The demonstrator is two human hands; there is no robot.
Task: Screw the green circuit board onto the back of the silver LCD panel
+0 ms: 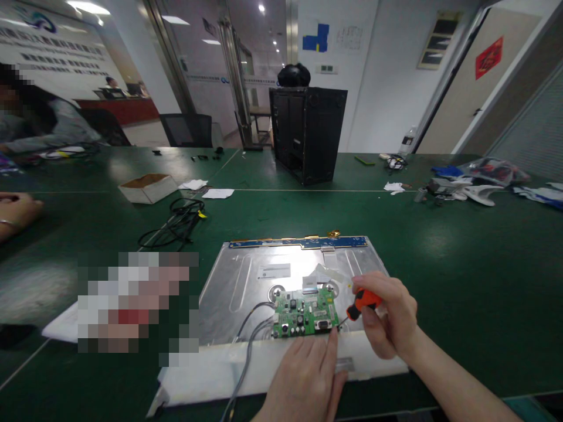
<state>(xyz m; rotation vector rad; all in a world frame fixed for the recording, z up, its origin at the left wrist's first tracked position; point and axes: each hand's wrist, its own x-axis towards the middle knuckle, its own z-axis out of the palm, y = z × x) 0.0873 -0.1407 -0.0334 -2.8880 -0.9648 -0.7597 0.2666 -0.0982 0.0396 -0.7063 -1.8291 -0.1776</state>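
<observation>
A green circuit board [303,310] lies on the silver metal back of a display panel [220,305], with cables [250,346] plugged into its left side. My right hand [391,316] is closed around the orange and black handle of a screwdriver [365,300]. The screwdriver's thin shaft slants down to the board's lower right corner. My left hand [305,375] rests at the board's front edge, fingers stretched out, one fingertip at that same corner. A blue circuit strip [299,242] runs along the panel's far edge.
Coiled black cables [176,223] and a white open box [148,189] are at the left. A black computer case [308,135] stands at the back. Plastic bags and parts [475,176] lie far right. Another person's hand [17,214] rests on the table [440,264] at far left.
</observation>
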